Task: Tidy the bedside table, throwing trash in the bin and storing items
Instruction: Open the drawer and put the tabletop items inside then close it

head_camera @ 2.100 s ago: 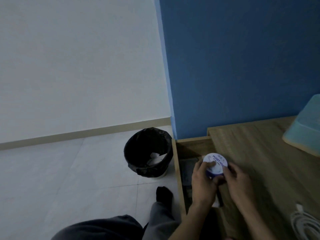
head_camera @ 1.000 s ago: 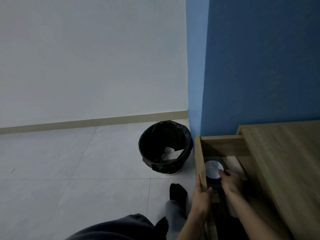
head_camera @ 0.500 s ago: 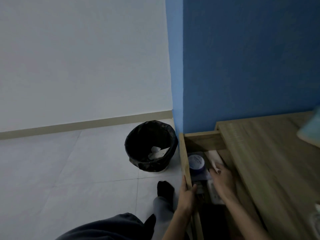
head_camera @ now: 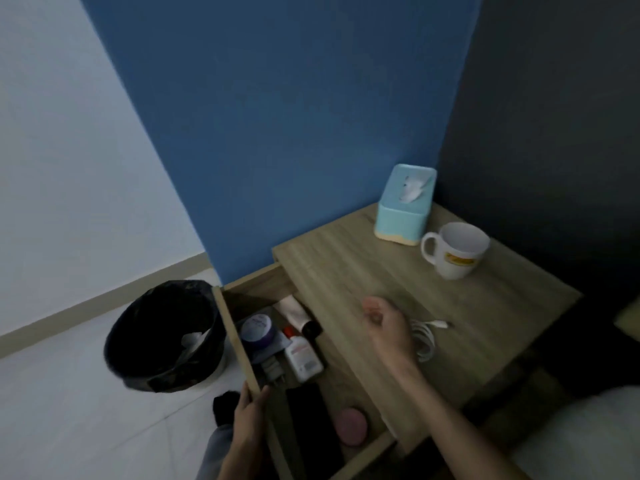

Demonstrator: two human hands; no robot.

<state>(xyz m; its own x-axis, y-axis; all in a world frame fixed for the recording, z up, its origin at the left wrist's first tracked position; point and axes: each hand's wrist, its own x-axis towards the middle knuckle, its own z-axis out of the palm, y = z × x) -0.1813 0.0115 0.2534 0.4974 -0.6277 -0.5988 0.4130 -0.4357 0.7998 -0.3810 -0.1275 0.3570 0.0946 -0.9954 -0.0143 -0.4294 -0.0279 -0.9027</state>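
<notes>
The wooden bedside table [head_camera: 485, 306] has its drawer [head_camera: 239, 344] pulled out. My left hand [head_camera: 251, 412] grips the drawer's front edge. Inside lie a round purple jar with a white lid [head_camera: 258, 330], a tube [head_camera: 296, 311], a small white bottle with a red cap [head_camera: 302, 356], a plug [head_camera: 273, 370], a dark flat item and a pink round thing [head_camera: 351, 426]. My right hand [head_camera: 384, 323] hovers empty over the tabletop, fingers loosely curled, just left of a coiled white cable [head_camera: 427, 337].
A light blue tissue box [head_camera: 403, 209] and a white mug [head_camera: 457, 249] stand at the table's back. A black-lined bin [head_camera: 166, 337] with white scraps in it sits on the tiled floor left of the drawer. Bed edge at lower right.
My right hand left the jar in the drawer and rose over the tabletop toward the cable. My left hand stays on the drawer front. The camera swung right, showing the whole tabletop.
</notes>
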